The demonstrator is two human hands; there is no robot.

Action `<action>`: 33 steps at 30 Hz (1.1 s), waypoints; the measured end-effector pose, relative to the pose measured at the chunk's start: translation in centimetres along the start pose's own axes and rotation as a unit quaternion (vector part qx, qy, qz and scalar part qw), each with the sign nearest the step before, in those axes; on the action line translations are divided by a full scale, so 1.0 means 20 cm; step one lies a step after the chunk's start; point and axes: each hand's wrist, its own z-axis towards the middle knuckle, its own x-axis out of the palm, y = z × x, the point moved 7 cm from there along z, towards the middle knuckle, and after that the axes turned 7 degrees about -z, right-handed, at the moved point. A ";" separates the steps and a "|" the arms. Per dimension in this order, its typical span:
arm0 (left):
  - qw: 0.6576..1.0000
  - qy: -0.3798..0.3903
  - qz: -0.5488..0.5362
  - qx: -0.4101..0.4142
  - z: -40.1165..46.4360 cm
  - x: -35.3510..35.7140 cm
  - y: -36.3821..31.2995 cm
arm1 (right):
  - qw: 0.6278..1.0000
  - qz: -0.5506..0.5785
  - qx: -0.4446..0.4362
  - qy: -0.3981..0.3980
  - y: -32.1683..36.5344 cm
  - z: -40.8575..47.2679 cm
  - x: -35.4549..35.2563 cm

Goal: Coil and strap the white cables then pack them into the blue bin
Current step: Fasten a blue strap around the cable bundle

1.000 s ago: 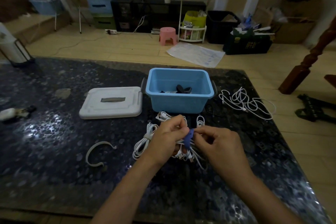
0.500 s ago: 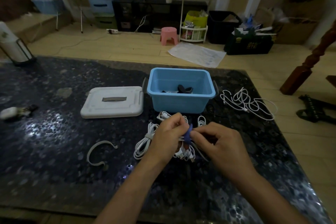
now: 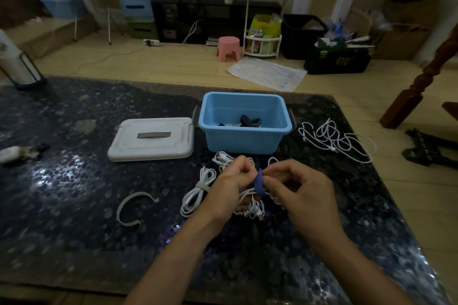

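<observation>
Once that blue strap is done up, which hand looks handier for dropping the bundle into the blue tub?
Probably the left hand: its fingers curl round the coiled white cable, while the right hand only pinches the blue strap. The blue bin sits straight ahead, near either hand.

glossy pebbled table (image 3: pixel 74 193), plastic blue bin (image 3: pixel 244 140)

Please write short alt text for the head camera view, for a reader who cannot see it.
Two bare hands, left and right, wrap a dark blue strap round a coiled white cable bundle above a dark speckled table. Behind stand an open blue plastic bin, its white lid and loose white cables.
</observation>
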 end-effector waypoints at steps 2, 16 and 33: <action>1.000 0.006 -0.021 -0.009 0.00 -0.01 0.01 | 0.999 0.035 0.016 -0.001 -0.01 0.00 0.00; 0.985 0.105 -0.102 -0.096 -0.02 -0.01 0.04 | 0.997 0.040 -0.009 0.066 0.01 0.02 0.01; 0.960 0.015 0.254 0.119 0.01 -0.01 -0.02 | 0.978 0.115 0.112 0.134 -0.08 0.05 0.02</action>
